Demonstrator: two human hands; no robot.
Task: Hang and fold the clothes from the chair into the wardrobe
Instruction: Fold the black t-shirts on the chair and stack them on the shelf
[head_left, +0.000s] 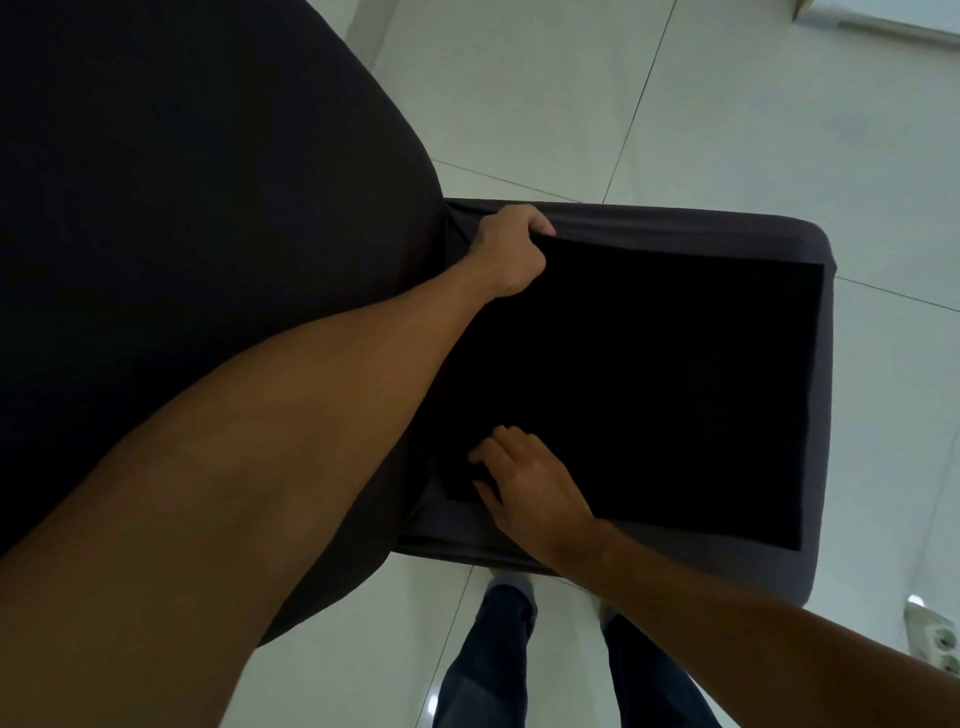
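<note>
A black garment (649, 384) lies folded flat in a rectangle on the seat of a chair (826, 249) covered in dark grey fabric. My left hand (506, 254) grips the garment's far left corner, fingers curled over its edge. My right hand (524, 478) is at the near left corner, thumb and fingers pinching the edge of the cloth. The chair's broad dark backrest (182, 208) fills the left of the view. No wardrobe is in sight.
Pale glossy floor tiles (623, 104) surround the chair. My legs in dark jeans (498, 654) stand just in front of the seat. A white power strip (935, 639) lies on the floor at the right edge.
</note>
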